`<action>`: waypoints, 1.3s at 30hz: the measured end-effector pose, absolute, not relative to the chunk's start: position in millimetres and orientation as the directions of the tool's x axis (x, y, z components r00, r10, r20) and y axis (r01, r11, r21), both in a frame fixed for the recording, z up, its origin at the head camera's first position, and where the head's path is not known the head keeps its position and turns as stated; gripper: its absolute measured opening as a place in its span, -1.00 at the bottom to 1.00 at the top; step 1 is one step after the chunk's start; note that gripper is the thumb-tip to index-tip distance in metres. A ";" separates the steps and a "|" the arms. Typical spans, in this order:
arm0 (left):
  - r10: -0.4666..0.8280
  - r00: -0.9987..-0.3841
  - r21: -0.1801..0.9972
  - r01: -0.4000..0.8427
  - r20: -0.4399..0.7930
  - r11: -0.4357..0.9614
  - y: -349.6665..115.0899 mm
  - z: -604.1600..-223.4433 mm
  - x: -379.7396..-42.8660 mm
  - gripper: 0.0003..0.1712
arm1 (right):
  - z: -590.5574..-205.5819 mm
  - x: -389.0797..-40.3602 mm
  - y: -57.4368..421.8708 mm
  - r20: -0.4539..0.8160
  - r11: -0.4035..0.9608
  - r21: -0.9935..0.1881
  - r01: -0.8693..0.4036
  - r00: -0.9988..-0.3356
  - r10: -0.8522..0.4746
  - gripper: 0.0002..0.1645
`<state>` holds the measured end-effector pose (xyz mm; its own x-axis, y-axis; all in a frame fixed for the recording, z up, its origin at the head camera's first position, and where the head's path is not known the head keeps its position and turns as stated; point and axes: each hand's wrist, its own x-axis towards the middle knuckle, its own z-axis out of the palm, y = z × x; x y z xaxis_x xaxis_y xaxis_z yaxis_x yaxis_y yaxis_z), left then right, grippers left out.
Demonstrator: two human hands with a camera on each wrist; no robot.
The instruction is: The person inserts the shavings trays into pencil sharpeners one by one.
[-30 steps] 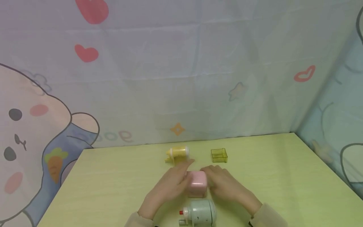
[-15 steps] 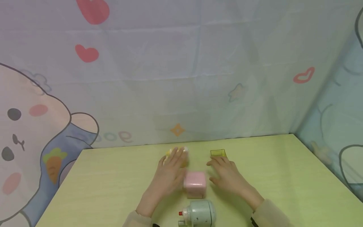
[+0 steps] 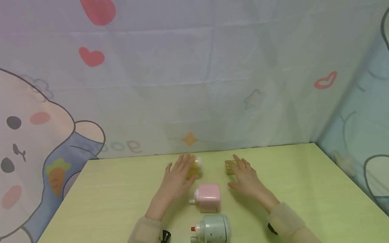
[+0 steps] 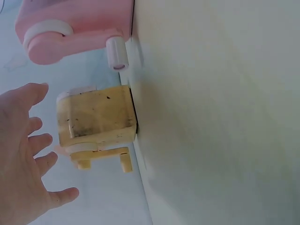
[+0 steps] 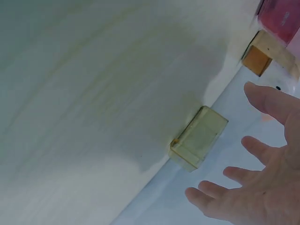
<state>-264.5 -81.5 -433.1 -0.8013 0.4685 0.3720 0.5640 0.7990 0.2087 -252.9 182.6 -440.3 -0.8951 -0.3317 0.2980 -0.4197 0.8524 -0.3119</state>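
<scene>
My left hand (image 3: 174, 180) hovers at a yellow hand-crank pencil sharpener (image 3: 196, 168) near the back of the table, partly covering it. In the left wrist view the fingers are spread beside this sharpener (image 4: 98, 117), whose crank and dirty body show. My right hand (image 3: 247, 182), fingers loosely spread, reaches over a small see-through yellow shavings drawer (image 3: 229, 170). The right wrist view has this drawer (image 5: 201, 136) in front of the fingertips, with a gap between. Neither hand grips anything.
A pink crank sharpener (image 3: 209, 198) stands between the forearms, its handle pointing left. Nearer the front is a pale green sharpener (image 3: 216, 228) with a red-tipped knob. A patterned cloth (image 3: 228, 84) hangs behind the table (image 3: 304, 189).
Both hands have let go of the pink sharpener and moved away towards the back. The left has reached the yellow sharpener, the right the drawer. The pink sharpener's handle has come into view.
</scene>
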 end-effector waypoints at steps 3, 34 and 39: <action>0.472 -0.799 0.209 0.568 0.372 0.796 -83.2 -433.9 -270.2 -0.18 | -441.6 -257.6 185.4 0.280 0.861 -0.337 -0.380 -0.914 -0.294 -0.11; 0.491 -0.815 0.319 0.574 0.307 0.754 -89.1 -443.3 -293.1 -0.02 | -439.0 -281.1 191.4 0.158 0.873 -0.387 -0.297 -0.954 -0.255 -0.14; 0.513 -0.788 0.312 0.609 0.340 0.729 -87.7 -445.6 -294.8 -0.05 | -433.2 -280.3 189.5 0.139 0.876 -0.379 -0.298 -0.954 -0.265 -0.21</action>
<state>-294.8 -87.7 -445.6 -0.7884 0.5126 0.3400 0.6088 0.7294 0.3120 -280.3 189.5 -433.2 -0.9542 -0.2651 0.1386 -0.2984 0.8759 -0.3791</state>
